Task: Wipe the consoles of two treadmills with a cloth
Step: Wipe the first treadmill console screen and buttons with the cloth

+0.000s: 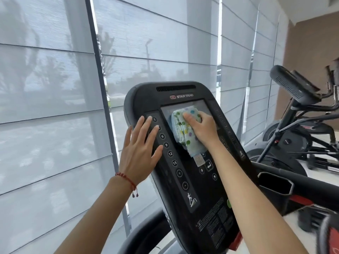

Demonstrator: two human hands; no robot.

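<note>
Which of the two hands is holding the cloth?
The right hand grips the dotted cloth against the console screen; the left hand lies flat on the numbered buttons, holding nothing.

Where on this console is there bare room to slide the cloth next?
Free: the logo strip between the top vent and the screen, and the console bottom below the arrow keys. Crowded: the left hand covers the left number column; the right hand and cloth fill the screen.

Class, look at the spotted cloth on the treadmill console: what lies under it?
The cloth lies over the console's screen and hangs below it. The right hand presses it there. The covered part of the screen cannot be seen.
</note>
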